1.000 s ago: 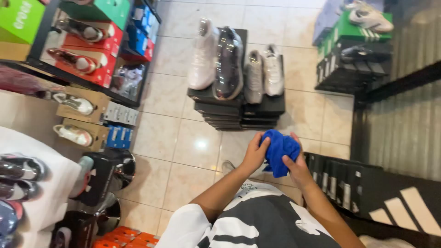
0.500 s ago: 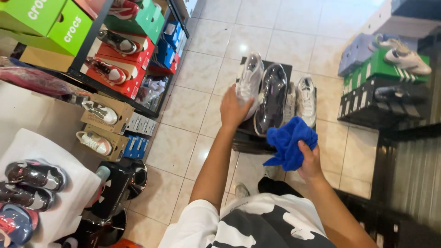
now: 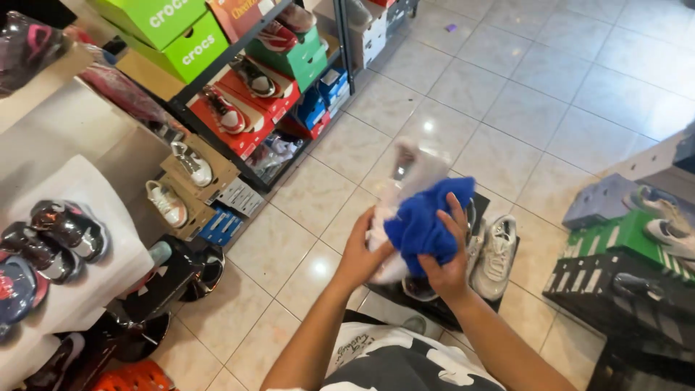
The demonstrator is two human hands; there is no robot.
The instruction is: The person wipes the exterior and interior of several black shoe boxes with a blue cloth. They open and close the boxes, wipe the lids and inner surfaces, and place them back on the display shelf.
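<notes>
My left hand (image 3: 362, 250) grips a white sneaker (image 3: 409, 185), lifted off the floor display and blurred by motion. Against the shoe's side my right hand (image 3: 449, 257) presses a crumpled blue cloth (image 3: 423, 224). Below them a stack of black shoe boxes (image 3: 434, 308) carries a white sneaker (image 3: 496, 257) and a darker shoe, mostly hidden behind my hands.
A metal shelf rack (image 3: 253, 87) at the left holds red, green and blue boxes with shoes on top. A white table (image 3: 79, 239) at far left carries dark shoes. Black and green boxes (image 3: 622, 268) stand at the right. Glossy tiled floor (image 3: 507, 94) lies beyond.
My left hand has picked the white sneaker off the box stack and raised it. My right hand brought the blue cloth onto it.
</notes>
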